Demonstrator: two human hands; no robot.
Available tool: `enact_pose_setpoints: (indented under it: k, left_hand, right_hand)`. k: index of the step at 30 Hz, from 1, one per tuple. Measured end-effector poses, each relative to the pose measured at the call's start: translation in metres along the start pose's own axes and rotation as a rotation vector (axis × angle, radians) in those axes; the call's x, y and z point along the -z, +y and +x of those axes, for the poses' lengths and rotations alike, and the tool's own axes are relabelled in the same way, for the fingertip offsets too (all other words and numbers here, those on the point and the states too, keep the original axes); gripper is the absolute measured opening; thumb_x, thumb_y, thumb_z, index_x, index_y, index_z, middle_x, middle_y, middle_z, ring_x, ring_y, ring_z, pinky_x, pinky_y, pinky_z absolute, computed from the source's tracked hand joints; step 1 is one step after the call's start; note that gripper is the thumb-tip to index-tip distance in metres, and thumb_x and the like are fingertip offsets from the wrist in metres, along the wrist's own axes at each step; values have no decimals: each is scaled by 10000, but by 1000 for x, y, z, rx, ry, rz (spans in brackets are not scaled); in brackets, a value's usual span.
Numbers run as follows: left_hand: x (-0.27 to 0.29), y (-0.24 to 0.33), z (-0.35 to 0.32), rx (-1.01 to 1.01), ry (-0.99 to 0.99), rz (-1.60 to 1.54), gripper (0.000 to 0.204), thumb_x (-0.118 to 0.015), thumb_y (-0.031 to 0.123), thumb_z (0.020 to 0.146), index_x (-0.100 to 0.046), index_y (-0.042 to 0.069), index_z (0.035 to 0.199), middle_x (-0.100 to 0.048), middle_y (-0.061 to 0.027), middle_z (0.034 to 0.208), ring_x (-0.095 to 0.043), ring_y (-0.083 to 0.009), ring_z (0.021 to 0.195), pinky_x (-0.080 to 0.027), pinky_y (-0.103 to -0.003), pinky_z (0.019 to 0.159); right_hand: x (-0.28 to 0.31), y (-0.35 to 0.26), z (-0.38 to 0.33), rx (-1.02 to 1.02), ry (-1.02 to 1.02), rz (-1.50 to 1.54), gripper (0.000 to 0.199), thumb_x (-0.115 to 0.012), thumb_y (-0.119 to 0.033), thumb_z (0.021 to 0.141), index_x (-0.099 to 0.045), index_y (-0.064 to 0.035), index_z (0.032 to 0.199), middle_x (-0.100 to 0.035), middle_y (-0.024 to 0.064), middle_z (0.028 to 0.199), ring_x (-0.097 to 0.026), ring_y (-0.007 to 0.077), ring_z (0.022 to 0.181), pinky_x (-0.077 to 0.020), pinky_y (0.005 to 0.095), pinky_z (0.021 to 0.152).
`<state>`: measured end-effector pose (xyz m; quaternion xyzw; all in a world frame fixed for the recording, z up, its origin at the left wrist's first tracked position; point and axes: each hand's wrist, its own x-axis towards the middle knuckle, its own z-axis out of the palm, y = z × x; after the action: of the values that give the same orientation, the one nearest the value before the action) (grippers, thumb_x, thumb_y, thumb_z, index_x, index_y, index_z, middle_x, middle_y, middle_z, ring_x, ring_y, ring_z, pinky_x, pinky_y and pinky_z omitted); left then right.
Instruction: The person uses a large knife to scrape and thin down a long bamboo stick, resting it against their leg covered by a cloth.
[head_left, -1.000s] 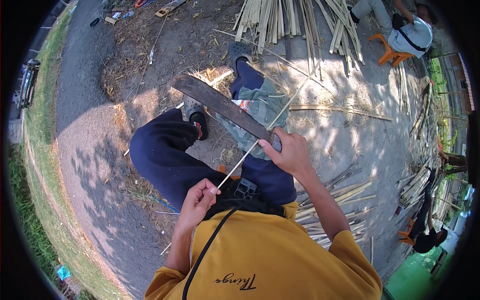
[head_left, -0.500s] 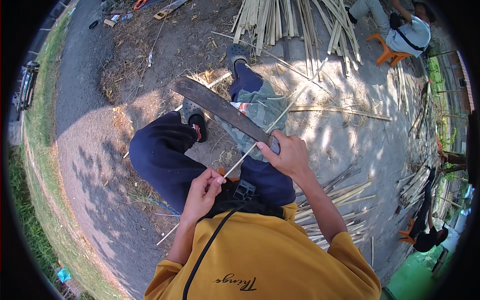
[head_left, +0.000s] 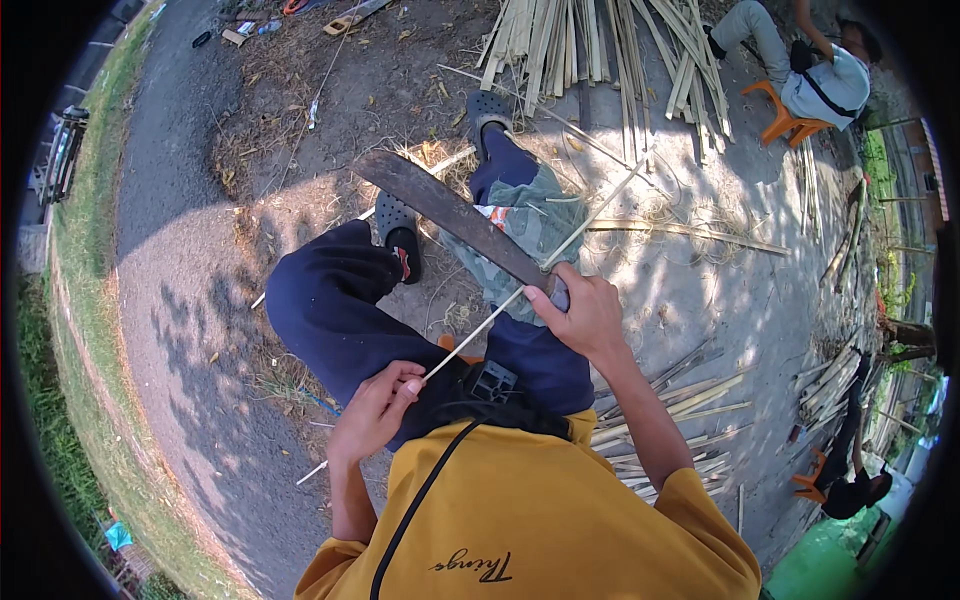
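Right hand is fisted round the handle of a long dark machete, blade running up to 10 o'clock, edge set against a thin bamboo strip approx. mid-frame over the lap. Left hand at 7 o'clock from it pinches the strip's near part btwn thumb & fingers; strip runs diagonally up to 1 o'clock across a grey-green cloth on the right leg. Pile of split bamboo lies on the ground at 12 o'clock, another person on an orange stool at 2 o'clock.

knife handle hidden in fist, thin strip's near end behind arm
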<state>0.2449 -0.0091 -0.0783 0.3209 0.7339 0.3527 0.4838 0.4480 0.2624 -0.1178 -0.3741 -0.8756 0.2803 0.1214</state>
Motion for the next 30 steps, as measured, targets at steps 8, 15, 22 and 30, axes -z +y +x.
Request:
enact_pose_setpoints:
  k: [8, 15, 22, 30]
  left_hand:
    - [-4, 19, 59, -76, -364, -79, 237, -558, 160, 1123, -691, -31, 1169, -733, -94, 896, -716, -147, 826, -562, -304, 736]
    - [-47, 48, 97, -47, -194, -224, 223, -589, 172, 1118, -732, 2, 1095, -664, 19, 760, -454, -23, 592, -350, -222, 531]
    - [-83, 45, 124, -51, -85, -317, 219, -595, 149, 1115, -707, -23, 1041, -644, 14, 757, -475, -22, 630, -372, -227, 573]
    - [-85, 42, 115, -71, -75, -421, 206, -593, 129, 1112, -688, -17, 1002, -520, 56, 710, -433, -27, 660, -334, -229, 595]
  right_hand:
    - [-1, 3, -2, 13, 13, 25, 516, -718, -609, 928, -685, -94, 931, -640, 167, 579, -679, 409, 565, -518, 503, 533]
    - [-5, 4, -6, 44, 8, 60, 529, -726, -616, 913, -688, -90, 951, -656, 176, 591, -698, 401, 572, -537, 497, 537]
    - [-1, -4, -4, 29, -24, 0, 580, -707, -654, 910, -690, -77, 955, -676, 189, 606, -713, 413, 589, -556, 510, 550]
    - [1, -6, -2, 8, -8, -51, 505, -751, -584, 905, -671, -86, 886, -656, 148, 596, -693, 386, 576, -513, 488, 526]
